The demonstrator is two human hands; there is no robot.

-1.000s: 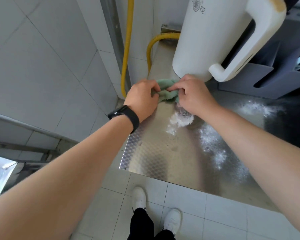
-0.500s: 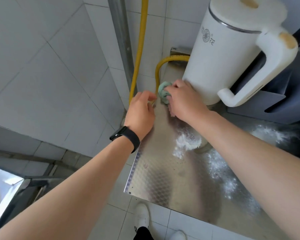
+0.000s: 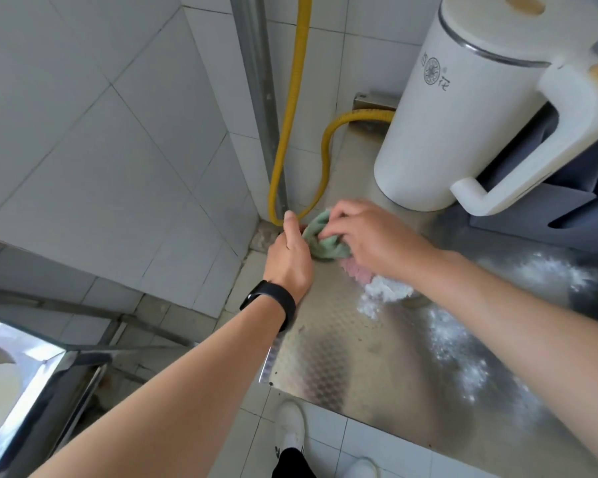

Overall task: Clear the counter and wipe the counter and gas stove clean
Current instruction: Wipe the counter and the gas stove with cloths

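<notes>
A crumpled green cloth [image 3: 325, 244] lies on the steel counter [image 3: 328, 367] near its back left corner. My right hand [image 3: 370, 239] grips the cloth from the right and presses it on the surface. Beside the cloth's left side, at the counter's left edge, sits my left hand [image 3: 290, 258], thumb straight and touching the cloth; its fingers are hidden. A heap of white powder [image 3: 387, 291] lies just under my right wrist, and more powder is scattered across the counter to the right. A pinkish patch [image 3: 356, 270] shows between cloth and powder.
A tall white jug [image 3: 463, 132] with a handle stands behind the cloth, against a grey box [image 3: 567, 222]. A yellow hose [image 3: 283, 132] runs down the tiled wall corner and loops onto the counter. A steel sink edge [image 3: 49, 381] is at lower left.
Both hands and the cloth have drawn back from the jug's base toward the counter's left edge. The view has tilted up, showing more of the jug.
</notes>
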